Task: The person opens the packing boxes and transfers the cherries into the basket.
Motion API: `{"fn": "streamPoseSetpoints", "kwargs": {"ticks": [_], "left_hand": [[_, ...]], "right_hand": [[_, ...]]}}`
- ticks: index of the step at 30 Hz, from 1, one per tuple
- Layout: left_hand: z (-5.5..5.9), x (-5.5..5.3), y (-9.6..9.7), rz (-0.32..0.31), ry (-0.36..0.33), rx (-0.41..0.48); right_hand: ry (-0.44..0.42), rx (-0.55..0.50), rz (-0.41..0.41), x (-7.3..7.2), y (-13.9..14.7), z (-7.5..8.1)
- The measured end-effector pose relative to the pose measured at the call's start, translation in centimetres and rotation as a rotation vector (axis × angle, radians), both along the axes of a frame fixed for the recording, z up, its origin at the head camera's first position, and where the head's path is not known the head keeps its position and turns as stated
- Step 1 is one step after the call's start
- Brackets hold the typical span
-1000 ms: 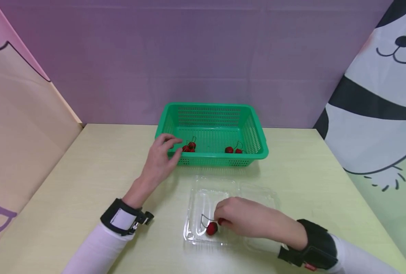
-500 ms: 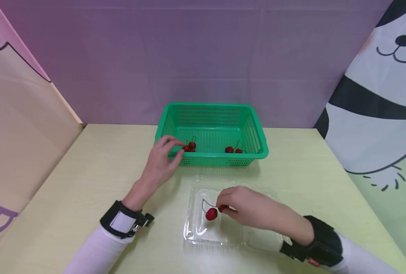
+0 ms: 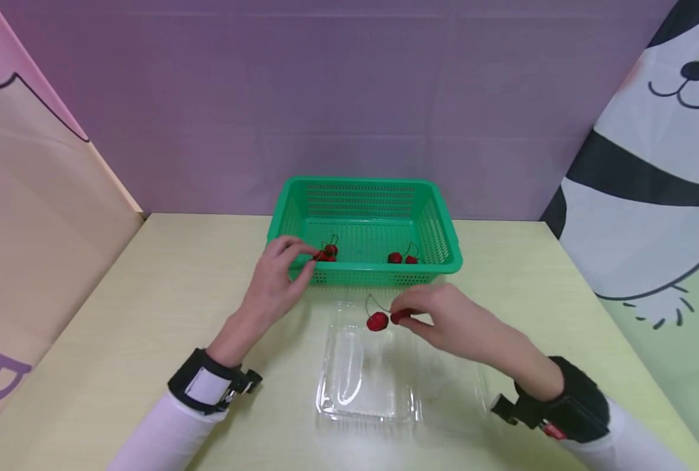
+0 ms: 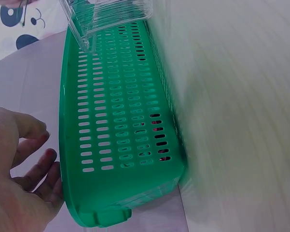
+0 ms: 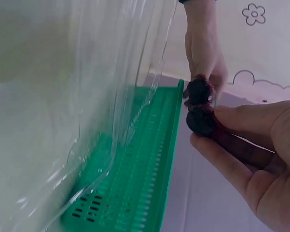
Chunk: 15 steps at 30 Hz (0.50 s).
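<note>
My right hand (image 3: 452, 324) pinches one cherry (image 5: 201, 121) between thumb and fingertips. Its twin cherry (image 3: 377, 321), joined at the stem, hangs beside it above the far end of the clear plastic clamshell box (image 3: 379, 413). The left hand (image 3: 275, 275) is at the front left corner of the green basket (image 3: 379, 267), with its fingers over the rim near a small cluster of cherries (image 3: 329, 251). In the left wrist view, thumb and fingers are apart and hold nothing. Another pair of cherries (image 3: 394, 258) lies at the right inside the basket.
The pale wooden table (image 3: 149, 294) bears both box and basket. A purple backdrop (image 3: 349, 98) rises directly behind the basket. Printed cloth panels (image 3: 650, 242) stand at either side.
My right hand has lifted the cherry pair out of the clamshell box and moved it forward toward the basket. The left hand has barely shifted at the basket's corner.
</note>
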<state>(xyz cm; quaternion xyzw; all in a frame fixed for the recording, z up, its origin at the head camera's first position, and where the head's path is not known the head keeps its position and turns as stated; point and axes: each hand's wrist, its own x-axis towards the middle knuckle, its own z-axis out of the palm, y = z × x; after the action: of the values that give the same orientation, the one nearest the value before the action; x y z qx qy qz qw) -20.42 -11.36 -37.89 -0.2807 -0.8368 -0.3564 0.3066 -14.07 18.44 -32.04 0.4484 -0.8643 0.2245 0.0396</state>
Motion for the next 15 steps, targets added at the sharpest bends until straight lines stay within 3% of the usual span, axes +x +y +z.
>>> {"fn": "streamPoseSetpoints", "kwargs": {"ticks": [6,15], "left_hand": [[-0.2,0.2,-0.4,0.005,0.028,-0.001],[-0.4,0.4,-0.9,0.022,0.035,0.005]], "right_hand": [[0.010,-0.124,-0.089,-1.7,1.2,0.0],[0.108,-0.203,-0.267,-3.6,2.5,-0.3]]}}
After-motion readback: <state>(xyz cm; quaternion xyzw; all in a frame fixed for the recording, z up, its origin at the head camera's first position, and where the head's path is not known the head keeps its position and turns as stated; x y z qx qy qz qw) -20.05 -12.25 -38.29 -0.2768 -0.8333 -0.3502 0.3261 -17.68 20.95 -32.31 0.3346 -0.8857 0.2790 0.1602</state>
